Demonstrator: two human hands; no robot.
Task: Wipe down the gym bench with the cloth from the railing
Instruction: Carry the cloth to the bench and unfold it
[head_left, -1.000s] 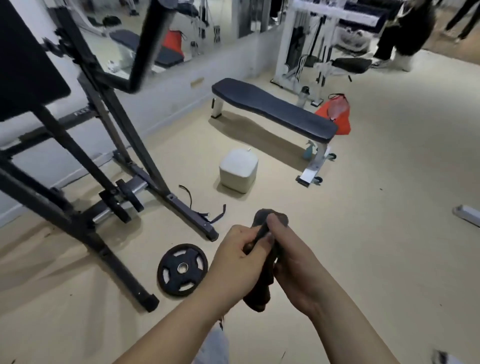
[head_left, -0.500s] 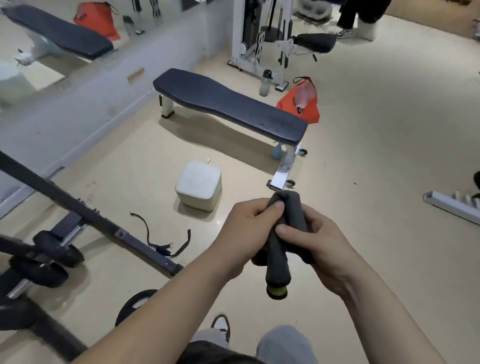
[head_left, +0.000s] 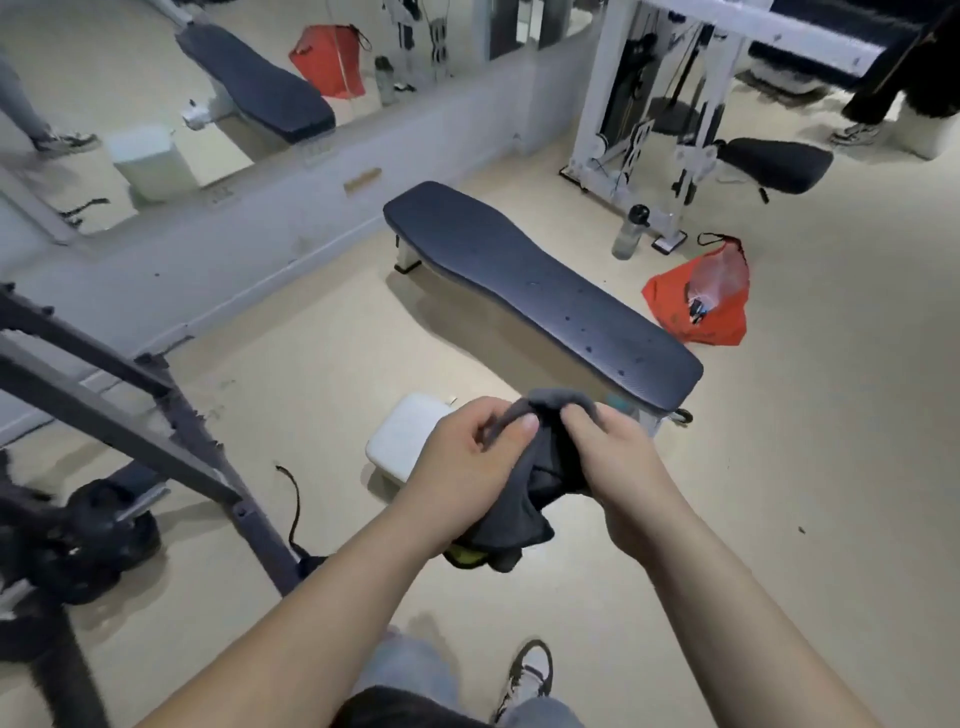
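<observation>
Left hand: our left hand (head_left: 467, 460) pinches a rolled edge of the dark grey soft cloth (head_left: 524, 501) between thumb and forefinger; the other fingers (head_left: 480, 434) are curled in.
Right hand: our right hand (head_left: 618, 457) is curled, its fingertips (head_left: 576, 415) nipping the cloth's top fold.
Cloth: bunched between both hands. Most of it hangs below the fingers, with a yellow-green patch at the bottom.
Bench: the long navy padded flat bench (head_left: 535, 291) lies beyond the fingertips, not touched. There are small dark specks on the end nearer our fingers.
Risk, drop: both holds are only pinches, so we judge the hanging bulk could slip free if one lets go.
Risk, smear: a wadded cloth may skip spots, so it wants opening first.
Risk, trip: the white rounded cube box (head_left: 402, 441) sits just left of and below the left fingers, on our path. A black strap (head_left: 293, 504) lies on the floor further left.
Surface: smooth beige floor (head_left: 779, 467).
Room: wall mirror (head_left: 156, 78) far left of the fingers. Beyond the bench are an orange bag (head_left: 696, 312) and a clear bottle (head_left: 626, 234).
</observation>
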